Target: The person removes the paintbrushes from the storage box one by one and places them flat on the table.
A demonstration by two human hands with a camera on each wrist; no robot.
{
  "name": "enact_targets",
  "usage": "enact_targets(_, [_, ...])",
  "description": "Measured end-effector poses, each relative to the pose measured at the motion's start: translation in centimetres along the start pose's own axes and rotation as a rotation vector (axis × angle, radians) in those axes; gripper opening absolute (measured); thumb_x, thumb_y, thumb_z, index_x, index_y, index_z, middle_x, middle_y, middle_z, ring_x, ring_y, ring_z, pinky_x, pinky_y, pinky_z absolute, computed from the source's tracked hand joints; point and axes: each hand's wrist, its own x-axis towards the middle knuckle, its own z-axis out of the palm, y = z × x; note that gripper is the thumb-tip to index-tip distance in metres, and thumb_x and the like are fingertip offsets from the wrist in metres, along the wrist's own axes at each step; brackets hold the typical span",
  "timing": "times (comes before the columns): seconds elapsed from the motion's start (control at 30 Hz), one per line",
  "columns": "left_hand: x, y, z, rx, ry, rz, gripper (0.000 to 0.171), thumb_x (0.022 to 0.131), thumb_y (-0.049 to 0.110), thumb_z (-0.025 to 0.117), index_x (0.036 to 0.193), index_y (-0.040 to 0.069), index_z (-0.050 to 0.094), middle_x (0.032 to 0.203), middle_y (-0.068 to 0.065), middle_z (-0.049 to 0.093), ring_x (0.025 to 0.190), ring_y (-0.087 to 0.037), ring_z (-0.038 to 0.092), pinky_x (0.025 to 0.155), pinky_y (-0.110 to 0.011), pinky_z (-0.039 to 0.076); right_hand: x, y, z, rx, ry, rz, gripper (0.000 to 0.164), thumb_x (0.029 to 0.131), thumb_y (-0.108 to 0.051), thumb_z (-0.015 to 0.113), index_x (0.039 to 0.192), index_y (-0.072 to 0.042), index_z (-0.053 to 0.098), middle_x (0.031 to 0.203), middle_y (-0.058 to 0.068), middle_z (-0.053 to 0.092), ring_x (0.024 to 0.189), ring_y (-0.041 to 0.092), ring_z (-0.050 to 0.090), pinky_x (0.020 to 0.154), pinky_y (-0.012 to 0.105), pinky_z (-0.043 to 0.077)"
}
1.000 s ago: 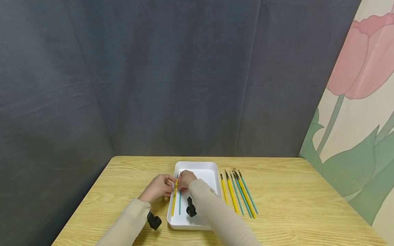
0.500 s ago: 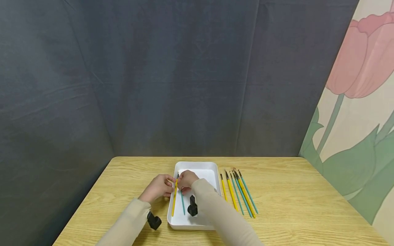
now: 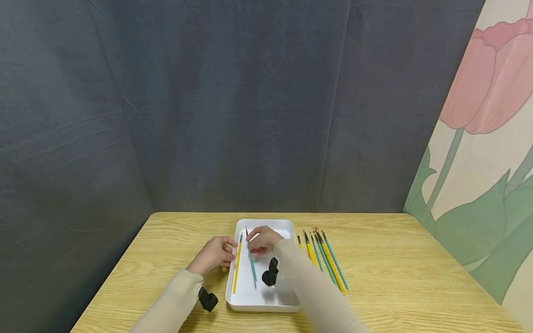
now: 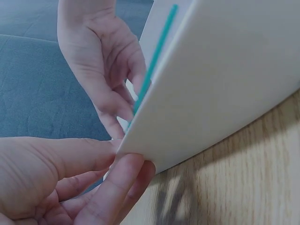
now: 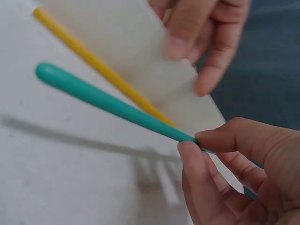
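Observation:
My right hand (image 3: 264,239) pinches a teal-handled paintbrush (image 3: 253,269) between thumb and fingers, over the white tray (image 3: 262,307). In the right wrist view the brush's rounded handle end (image 5: 49,74) is raised above the tray floor and casts a shadow there. At the tray's left side my left hand (image 3: 214,254) grips the rim, thumb inside and fingers outside, as the left wrist view shows. A yellow-handled paintbrush (image 3: 237,270) lies in the tray along that left wall. The right hand hides part of the teal brush.
To the right of the tray, several yellow and teal paintbrushes (image 3: 330,260) lie side by side on the wooden table (image 3: 399,273). A dark curtain (image 3: 250,115) hangs behind the table. A floral panel (image 3: 470,185) stands at the right.
My right hand has lifted the teal paintbrush and moved it rightward, away from the yellow one. The left hand has kept its place on the tray rim.

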Motion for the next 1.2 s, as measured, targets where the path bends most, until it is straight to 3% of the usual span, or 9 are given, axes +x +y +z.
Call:
enact_targets(0.3, [-0.1,0.1,0.2,-0.009,-0.005,0.009,0.03,0.082,-0.005,0.069,0.111,-0.004,0.063,0.088,-0.013,0.056,0.07,-0.019,0.062,0.062,-0.032,0.058,-1.5,-0.2,-2.9,0.084,-0.049,-0.019,0.035,0.081,0.008,0.065,0.116,0.004,0.06,0.08,0.006,0.059,0.063,0.012,0.059,0.068,0.03,0.06])
enact_targets(0.83, [0.2,-0.1,0.2,0.003,-0.015,0.016,0.031,0.083,-0.005,0.069,0.113,-0.004,0.063,0.091,-0.013,0.056,0.072,-0.019,0.062,0.064,-0.032,0.058,-6.4,1.7,-9.2,0.053,-0.067,-0.104,0.03,0.086,-0.002,0.065,0.115,-0.002,0.058,0.088,0.007,0.061,0.069,0.014,0.061,0.066,0.027,0.059])
enact_targets(1.2, [0.2,0.0,0.1,0.025,-0.011,0.01,0.032,0.083,-0.004,0.07,0.114,-0.003,0.063,0.092,-0.013,0.057,0.073,-0.02,0.062,0.064,-0.032,0.058,-8.6,4.5,-14.3,0.053,-0.034,-0.126,0.038,0.089,0.0,0.059,0.125,0.005,0.049,0.092,0.005,0.058,0.066,0.011,0.055,0.062,0.025,0.056])
